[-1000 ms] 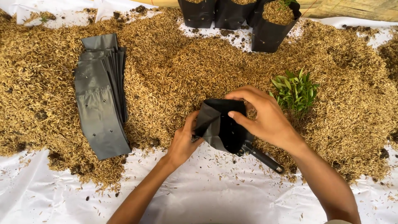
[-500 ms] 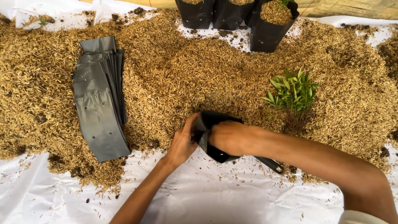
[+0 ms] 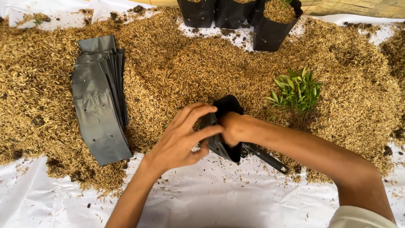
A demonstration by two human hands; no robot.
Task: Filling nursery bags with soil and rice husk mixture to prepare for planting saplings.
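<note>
Centrally, the left hand (image 3: pixel 181 137) grips the outside of a black nursery bag (image 3: pixel 223 126) lying at the edge of the rice-husk heap (image 3: pixel 177 67). The right hand (image 3: pixel 231 126) is pushed into the bag's mouth, so its fingers cannot be seen. A dark tool handle (image 3: pixel 265 158) pokes out just beside it.

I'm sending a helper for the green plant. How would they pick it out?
On the wide bed of golden husks, look right of the hands, below the upright black bags. The small leafy green seedling is the only green thing there.
</note>
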